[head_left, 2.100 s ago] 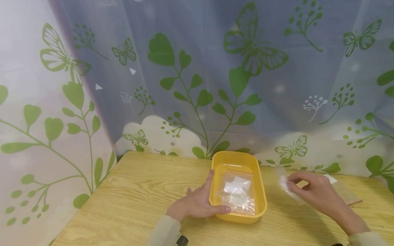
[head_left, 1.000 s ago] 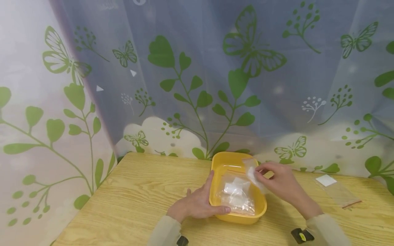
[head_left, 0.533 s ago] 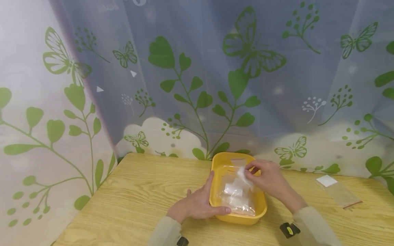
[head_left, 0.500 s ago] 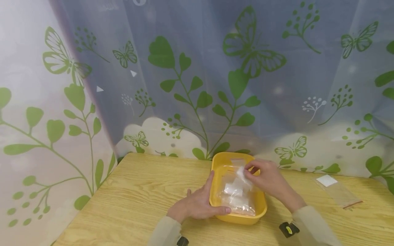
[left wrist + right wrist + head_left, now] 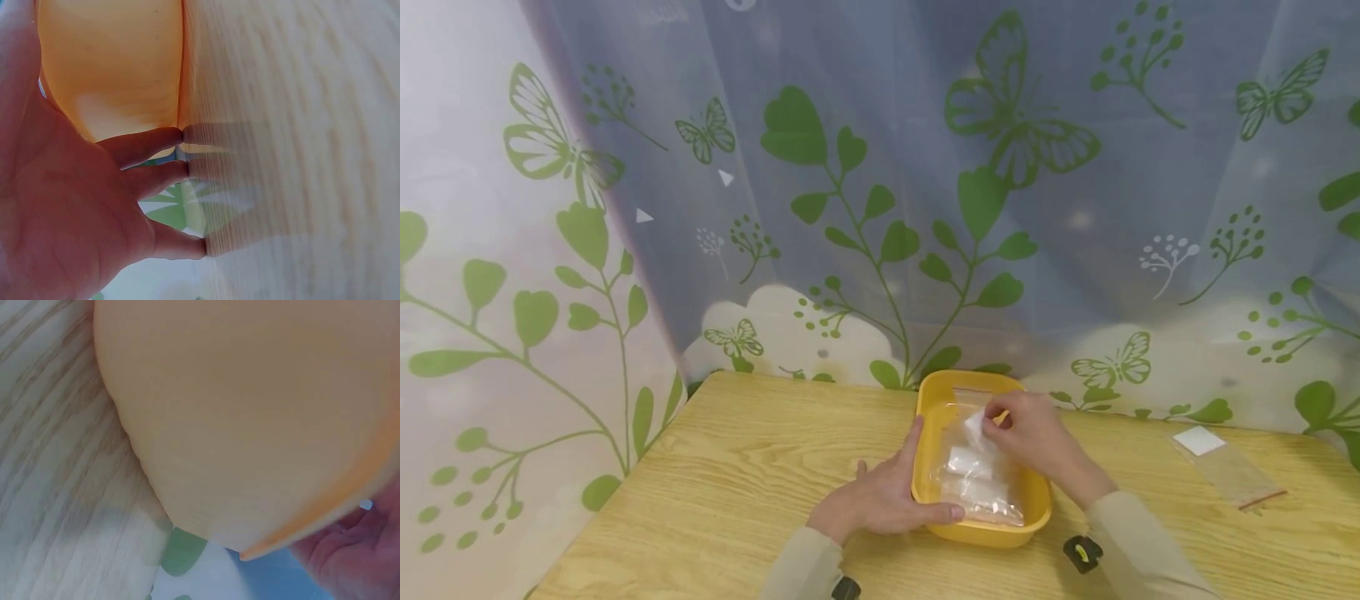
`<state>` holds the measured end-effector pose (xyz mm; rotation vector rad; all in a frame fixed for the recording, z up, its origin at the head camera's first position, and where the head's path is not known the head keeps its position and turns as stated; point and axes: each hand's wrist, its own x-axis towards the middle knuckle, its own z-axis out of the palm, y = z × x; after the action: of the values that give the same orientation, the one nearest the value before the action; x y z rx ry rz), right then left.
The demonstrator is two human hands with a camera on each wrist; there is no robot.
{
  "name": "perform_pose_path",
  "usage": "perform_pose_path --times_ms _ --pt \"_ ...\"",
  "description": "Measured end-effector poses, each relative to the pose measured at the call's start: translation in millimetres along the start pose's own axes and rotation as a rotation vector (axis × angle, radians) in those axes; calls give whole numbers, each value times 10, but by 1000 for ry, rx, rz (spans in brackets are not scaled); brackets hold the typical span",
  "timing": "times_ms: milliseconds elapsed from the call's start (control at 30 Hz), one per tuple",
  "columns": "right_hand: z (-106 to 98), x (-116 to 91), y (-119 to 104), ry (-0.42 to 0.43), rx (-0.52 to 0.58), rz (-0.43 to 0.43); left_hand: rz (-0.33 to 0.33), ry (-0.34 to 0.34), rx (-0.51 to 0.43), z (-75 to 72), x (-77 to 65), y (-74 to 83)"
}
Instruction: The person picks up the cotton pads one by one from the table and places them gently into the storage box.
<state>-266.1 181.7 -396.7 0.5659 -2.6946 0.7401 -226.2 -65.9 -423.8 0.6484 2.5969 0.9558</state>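
My left hand (image 5: 883,496) steadies a yellow plastic bin (image 5: 1041,508) at its near left corner. The thumb lies across the near rim, and the index finger runs along the left side. In the left wrist view the other fingers (image 5: 150,145) are straight, their tips down at the tabletop. Inside the bin is a clear zip bag (image 5: 977,487) with white contents. Over it my right hand (image 5: 1030,433) pinches another clear zip bag (image 5: 972,423) holding something white. In the right wrist view the bin's wall hides the fingertips; part of the hand (image 5: 356,556) shows past the rim.
The bin stands on a wood-grain table (image 5: 737,467), close to its back edge. To the right lies another clear zip bag (image 5: 1228,475) with a white square inside and a red seal strip. A curtain (image 5: 865,208) printed with leaves and butterflies hangs behind.
My right hand has carried its zip bag leftward from above the table into the bin, over the bag there. My left hand and the bin have stayed in place.
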Motion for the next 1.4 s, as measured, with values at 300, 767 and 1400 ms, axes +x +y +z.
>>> perform_pose_path --times_ms 300,767,1400 --pt "3 5 -30 -120 -9 69 -10 5 22 14 14 19" --pt "66 -59 -122 -285 -60 -77 -32 -5 36 5 -3 30" --pt "-45 -216 -109 -56 -247 -273 -43 2 31 19 6 6"
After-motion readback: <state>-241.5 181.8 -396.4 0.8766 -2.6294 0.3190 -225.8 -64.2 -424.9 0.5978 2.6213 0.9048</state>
